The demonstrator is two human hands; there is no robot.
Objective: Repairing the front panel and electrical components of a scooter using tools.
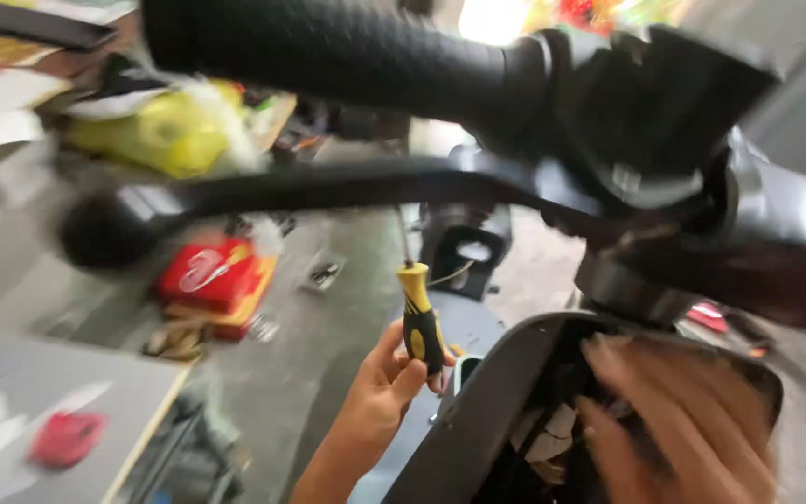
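So the yellow-and-black screwdriver (419,317) sits just below dead centre of the shot, standing nearly upright with its thin metal shaft poking up toward 12 o'clock. The left hand (380,387) has it, fingers wrapped shut around the lower part of the handle, thumb side facing the camera, so the tool rises out of the hand at about 1 o'clock from the palm.

The right hand (678,420) is over at 3 o'clock from the screwdriver, well apart from it, pushed into the open dark scooter panel (506,401). It's motion-blurred, fingers look spread and reaching among pale wires or connectors (543,439) inside, but honestly can't tell whether it's gripping anything in there.

Going outward: the black handlebar grip (328,51) runs across the top, at 12 o'clock from the tool, with the brake lever (263,196) just under it, ending in a round knob at the left. At 9 o'clock from the screwdriver, on the concrete floor (328,336), there's a red and yellow box (216,280). Further up at 10 o'clock, a yellow-green plastic bag (156,131). Down at 8 o'clock, a grey board (58,411) with a red blob (65,437) on it.
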